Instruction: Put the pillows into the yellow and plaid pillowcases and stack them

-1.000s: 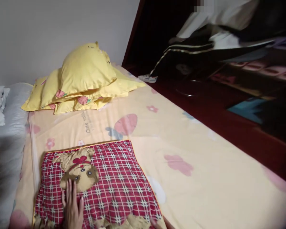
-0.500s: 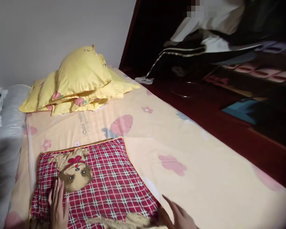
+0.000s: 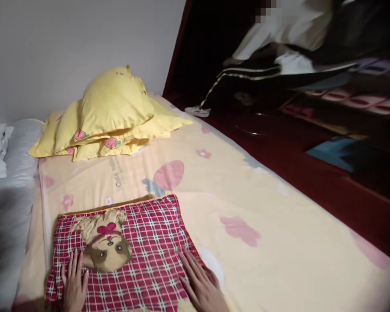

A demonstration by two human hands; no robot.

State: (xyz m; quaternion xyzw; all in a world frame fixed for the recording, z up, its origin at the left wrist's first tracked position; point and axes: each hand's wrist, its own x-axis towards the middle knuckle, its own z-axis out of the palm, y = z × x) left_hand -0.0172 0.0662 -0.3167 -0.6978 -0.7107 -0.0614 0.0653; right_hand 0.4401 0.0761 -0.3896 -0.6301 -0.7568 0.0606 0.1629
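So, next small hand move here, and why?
I'd probably smooth both palms lightly outward over the red plaid cushion. The left hand rests toward its left side, beside the printed animal, and the right hand lies near its right edge. Fingers look extended and neither hand grips the fabric, so a flat stroke seems easiest from here.

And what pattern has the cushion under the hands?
The cushion is mostly red-and-white plaid; see head view.
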